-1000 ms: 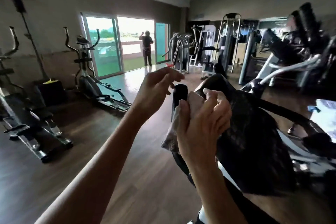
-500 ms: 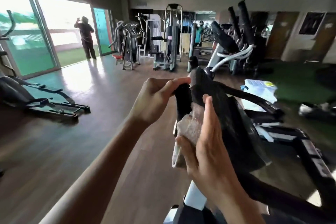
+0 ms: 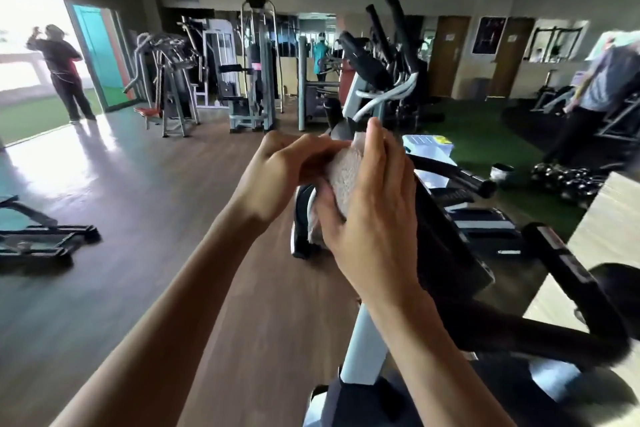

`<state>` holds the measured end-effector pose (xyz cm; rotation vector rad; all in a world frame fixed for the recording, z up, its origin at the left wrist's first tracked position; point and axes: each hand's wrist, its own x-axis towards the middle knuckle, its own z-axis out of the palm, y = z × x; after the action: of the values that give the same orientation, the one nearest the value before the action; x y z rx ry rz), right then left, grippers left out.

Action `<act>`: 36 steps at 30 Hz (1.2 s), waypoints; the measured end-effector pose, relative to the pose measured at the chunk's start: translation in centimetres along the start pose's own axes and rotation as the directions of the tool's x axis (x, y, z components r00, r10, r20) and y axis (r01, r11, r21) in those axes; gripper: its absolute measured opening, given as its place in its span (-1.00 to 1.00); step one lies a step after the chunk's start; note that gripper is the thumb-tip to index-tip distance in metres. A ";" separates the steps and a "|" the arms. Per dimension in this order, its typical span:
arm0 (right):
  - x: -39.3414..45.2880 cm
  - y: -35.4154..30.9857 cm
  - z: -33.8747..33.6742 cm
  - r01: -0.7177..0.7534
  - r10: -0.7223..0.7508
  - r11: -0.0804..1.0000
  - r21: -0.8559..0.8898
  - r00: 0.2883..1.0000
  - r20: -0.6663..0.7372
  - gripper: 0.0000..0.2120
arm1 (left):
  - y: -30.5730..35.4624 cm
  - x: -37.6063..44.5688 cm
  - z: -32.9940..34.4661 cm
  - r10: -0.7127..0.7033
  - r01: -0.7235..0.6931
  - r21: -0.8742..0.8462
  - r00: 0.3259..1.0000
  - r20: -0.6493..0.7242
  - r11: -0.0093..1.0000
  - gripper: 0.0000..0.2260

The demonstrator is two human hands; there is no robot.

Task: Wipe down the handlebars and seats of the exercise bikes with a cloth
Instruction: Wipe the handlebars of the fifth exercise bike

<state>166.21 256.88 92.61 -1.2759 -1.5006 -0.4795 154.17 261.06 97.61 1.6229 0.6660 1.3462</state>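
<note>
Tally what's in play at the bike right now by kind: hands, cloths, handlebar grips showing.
Hands: 2, left hand and right hand
Cloths: 1, white cloth held between them
Handlebar grips clearly showing: 1, black grip
Total: 4

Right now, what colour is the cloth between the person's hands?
The cloth is off-white with a nubbly texture, seen in the head view.

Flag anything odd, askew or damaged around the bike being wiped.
Nothing stands out. Both hands, left and right, hold the cloth against the bike's handlebar; no spill or damage shows.
</note>
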 end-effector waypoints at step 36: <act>0.4 -0.8 0.4 -0.118 0.118 0.993 0.018 0.992 -0.035 -0.30 | -1.6 0.3 -2.5 0.217 -0.253 0.150 0.950 0.224 0.956 -0.73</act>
<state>165.35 257.11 93.07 -1.3286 -1.3877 -0.4102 152.05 262.77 96.34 2.0066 0.4895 1.2909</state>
